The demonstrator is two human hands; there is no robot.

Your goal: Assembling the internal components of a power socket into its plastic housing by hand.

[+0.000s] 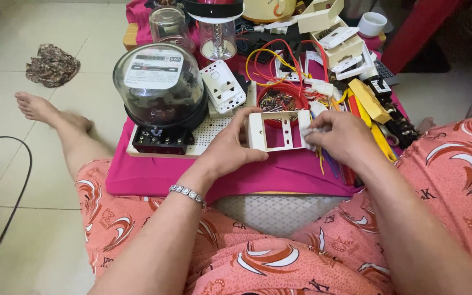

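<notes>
My left hand [229,148] grips the left side of a white rectangular switch-plate frame [276,130] held over the pink cloth [154,175]. My right hand [341,136] pinches a small white piece [308,133] against the frame's right edge. Through the frame's opening I see the pink cloth. Just behind the frame sits a red bowl [299,94] holding several small metal parts.
A glass-domed electric meter [159,87] stands on a perforated board [208,134] at left. A white socket [223,86], coloured wires [269,60], white boxes [338,43], yellow tools [371,104] and clear jars [217,38] crowd the cloth. A black cable [17,186] lies on the tiled floor.
</notes>
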